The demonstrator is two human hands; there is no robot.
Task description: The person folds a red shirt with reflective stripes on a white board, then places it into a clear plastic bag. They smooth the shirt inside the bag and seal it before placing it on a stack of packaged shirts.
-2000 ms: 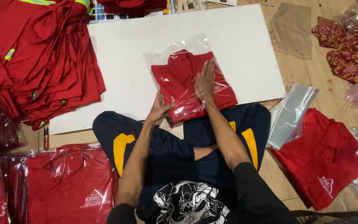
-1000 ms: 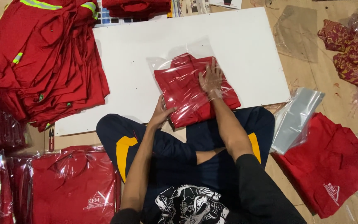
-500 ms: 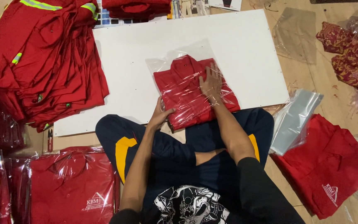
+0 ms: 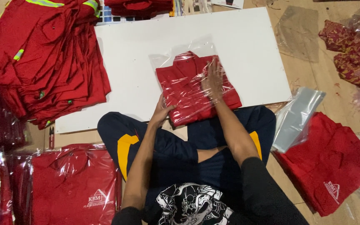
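A: Where was the bagged shirt [image 4: 196, 89]?

B: On the white board [image 4: 246, 46], near its six o'clock edge, sealed inside a clear bag [image 4: 180, 54] whose loose end stuck out toward twelve o'clock. The near end of the shirt overhung the board toward the person's knees.

A: And the hands?

B: The right hand [image 4: 214, 79] lay flat on top of the shirt, fingers spread and straight, pressing the plastic, grip open. The left hand [image 4: 161, 111] was at the shirt's seven o'clock corner, fingers curled against its edge; I could not tell whether that grip had truly closed on it.

A: What lay around?

B: A pile of red shirts [image 4: 46, 58] with reflective strips at ten o'clock, partly over the board. Packed shirts [image 4: 71, 187] in plastic at eight o'clock on the floor. At four o'clock, a folded red shirt [image 4: 326, 166] with grey bags [image 4: 296, 118] lying on it. Patterned cloth [image 4: 355, 50] sat at two o'clock.
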